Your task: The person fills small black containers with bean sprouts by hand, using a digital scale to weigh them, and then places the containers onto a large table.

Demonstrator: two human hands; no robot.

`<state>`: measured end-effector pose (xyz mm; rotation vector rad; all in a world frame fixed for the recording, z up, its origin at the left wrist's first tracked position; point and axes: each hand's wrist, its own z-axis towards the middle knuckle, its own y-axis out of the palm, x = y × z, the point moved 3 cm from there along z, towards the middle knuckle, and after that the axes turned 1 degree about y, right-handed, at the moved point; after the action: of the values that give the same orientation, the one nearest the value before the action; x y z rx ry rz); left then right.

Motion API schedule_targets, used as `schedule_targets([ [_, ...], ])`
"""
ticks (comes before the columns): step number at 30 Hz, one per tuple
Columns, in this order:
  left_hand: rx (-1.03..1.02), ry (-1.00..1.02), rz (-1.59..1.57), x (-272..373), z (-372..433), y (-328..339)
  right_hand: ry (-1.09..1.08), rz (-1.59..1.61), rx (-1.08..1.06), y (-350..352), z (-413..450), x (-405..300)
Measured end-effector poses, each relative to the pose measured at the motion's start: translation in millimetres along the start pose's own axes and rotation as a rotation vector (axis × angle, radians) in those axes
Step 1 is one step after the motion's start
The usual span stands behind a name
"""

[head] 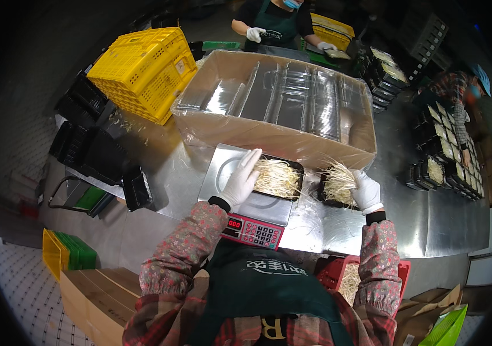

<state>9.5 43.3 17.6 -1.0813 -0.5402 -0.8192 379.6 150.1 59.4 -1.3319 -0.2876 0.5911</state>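
Note:
My left hand (240, 181), in a white glove, lies stretched out along the left edge of a black plastic tray (299, 169). Bean sprouts (277, 177) fill that tray, which sits on the metal pan of a digital scale (224, 166) with a red keypad (258, 231). To the right, my gloved right hand (367, 193) grips a bunch of bean sprouts (340, 179). This bunch is over a second black tray (336, 203) on the steel table, and hides most of its inside.
A cardboard box (272, 135) of clear plastic lids stands behind the scale. Yellow crates (142, 73) and black trays (94, 151) are at left. Filled trays (449, 147) are stacked at right. Two co-workers (278, 26) stand around the table. A red crate (403, 277) holds sprouts below.

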Motion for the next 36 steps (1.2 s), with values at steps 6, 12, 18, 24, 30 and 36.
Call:
schedule_targets([
  [6,0.18,-0.072,0.0,-28.9,7.7,-67.6,0.207,0.007,-0.429,21.4,-4.6,3.6],
  [12,0.073,0.116,0.212,19.5,47.4,-31.0,-0.023,0.239,-0.336,-3.4,38.5,-103.7],
  [18,-0.359,0.293,0.598,19.4,3.8,43.2,-0.061,0.29,-0.324,52.9,33.0,-116.8],
  [24,-0.3,0.309,0.586,8.6,12.8,37.5,-0.022,0.349,-0.124,18.9,38.1,-102.9],
  [30,-0.321,0.215,0.309,18.4,15.4,16.6,0.034,0.843,0.042,-36.4,51.3,-113.8],
  [36,0.019,-0.04,0.044,0.7,-0.8,-20.5,-0.183,0.518,0.109,42.9,60.9,-170.2],
])
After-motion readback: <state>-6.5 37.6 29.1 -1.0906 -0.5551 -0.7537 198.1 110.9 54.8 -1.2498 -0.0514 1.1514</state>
